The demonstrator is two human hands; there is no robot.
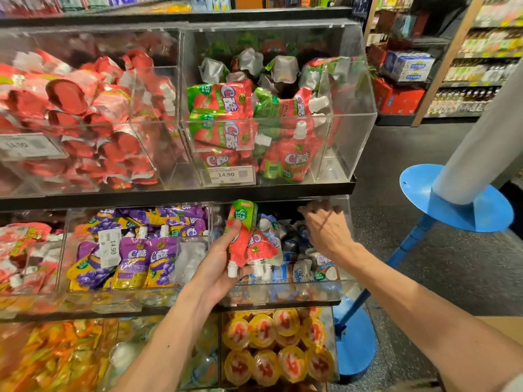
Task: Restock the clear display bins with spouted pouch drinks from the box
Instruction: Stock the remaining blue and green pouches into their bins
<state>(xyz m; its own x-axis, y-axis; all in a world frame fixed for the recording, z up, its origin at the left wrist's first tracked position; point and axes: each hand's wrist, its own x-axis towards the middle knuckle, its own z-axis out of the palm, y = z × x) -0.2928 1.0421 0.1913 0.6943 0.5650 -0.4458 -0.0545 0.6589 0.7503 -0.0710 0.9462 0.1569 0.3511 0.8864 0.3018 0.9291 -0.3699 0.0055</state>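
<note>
Now: our left hand (218,258) grips two red strawberry pouches (243,236) directly below white price tag (227,174), spouts pointing down, thumb across front. Right hand (325,227) below-right of tag, fingers curled at top edge of clear lower bin (283,295) holding blue-white pouches (300,271) — we cannot tell whether fingers grip anything. Strawberry bin (351,123) just behind tag, partly filled with matching pouches. Purple grape pouches (147,256) below-left of tag — in neighbouring bin.
</note>
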